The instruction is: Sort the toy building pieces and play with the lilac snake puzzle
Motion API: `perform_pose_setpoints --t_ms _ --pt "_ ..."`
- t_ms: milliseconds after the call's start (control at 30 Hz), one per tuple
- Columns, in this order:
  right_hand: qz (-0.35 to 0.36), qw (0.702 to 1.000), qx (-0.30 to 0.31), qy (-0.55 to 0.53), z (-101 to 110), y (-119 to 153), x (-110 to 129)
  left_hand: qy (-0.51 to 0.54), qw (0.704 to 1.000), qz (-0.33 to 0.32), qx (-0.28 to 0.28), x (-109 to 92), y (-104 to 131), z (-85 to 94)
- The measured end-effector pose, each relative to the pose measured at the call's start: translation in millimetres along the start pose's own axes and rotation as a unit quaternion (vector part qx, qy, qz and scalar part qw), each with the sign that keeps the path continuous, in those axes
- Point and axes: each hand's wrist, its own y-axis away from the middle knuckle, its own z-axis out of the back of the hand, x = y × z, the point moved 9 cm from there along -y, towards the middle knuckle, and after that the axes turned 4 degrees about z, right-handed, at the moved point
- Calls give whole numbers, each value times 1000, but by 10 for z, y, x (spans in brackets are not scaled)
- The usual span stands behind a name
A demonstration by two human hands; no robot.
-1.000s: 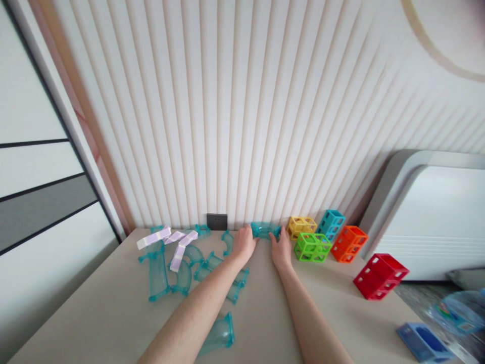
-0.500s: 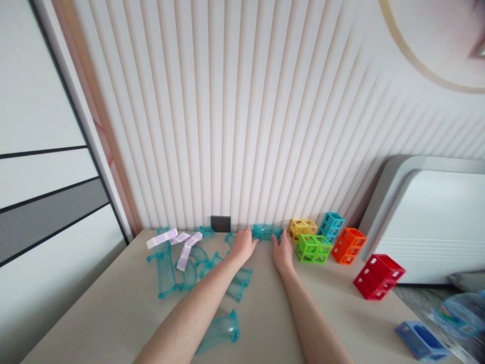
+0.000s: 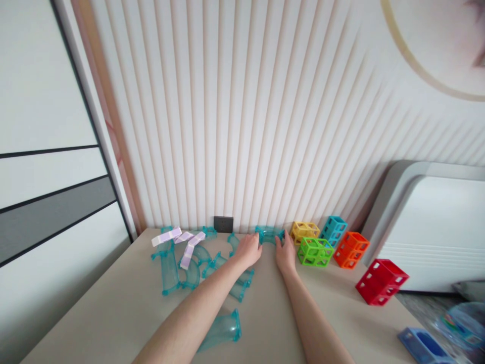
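A clear teal plastic tube piece (image 3: 270, 234) lies across the back of the table against the wall, between my two hands. My left hand (image 3: 248, 251) is closed at its left end, fingers bent and partly hidden. At the other end, my right hand (image 3: 286, 254) pinches the tube's rim between thumb and fingers. Left of my left hand, more teal track pieces lie about, among them a straight channel (image 3: 170, 270) and a curved one (image 3: 192, 273). Another wide teal channel (image 3: 223, 328) sits under my left forearm.
Lilac-and-white strips (image 3: 188, 257) rest on the teal pieces at left. To the right stand open-frame blocks: yellow (image 3: 304, 230), green (image 3: 315, 252), teal (image 3: 333, 230), orange (image 3: 351, 249) and red (image 3: 382, 282). A blue block (image 3: 424, 346) lies near the right edge. A black socket (image 3: 223, 224) is on the wall.
My left hand's fingers have drawn in closer at the tube's left end. My right hand stays at the right end. The whole view has shifted slightly.
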Motion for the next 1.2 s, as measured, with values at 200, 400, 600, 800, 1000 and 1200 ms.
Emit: perform_pose_setpoints --t_ms 200,400,600,800,1000,1200 --pt "16 1000 -18 -1 21 -1 23 3 1000 -16 -15 -25 16 17" --pt "50 998 -47 11 178 46 249 10 998 -27 -62 -8 144 193" --pt "155 988 11 -2 229 249 831 21 992 -68 -102 132 697 670" --pt "209 961 180 14 -178 545 1407 32 985 -85 -146 508 1579 1131" --pt "262 907 328 38 -497 855 1817 -96 946 -236 -198 406 2261 1267" --pt "245 902 349 67 -480 881 1766 -110 951 -210 -197 535 2269 1380"
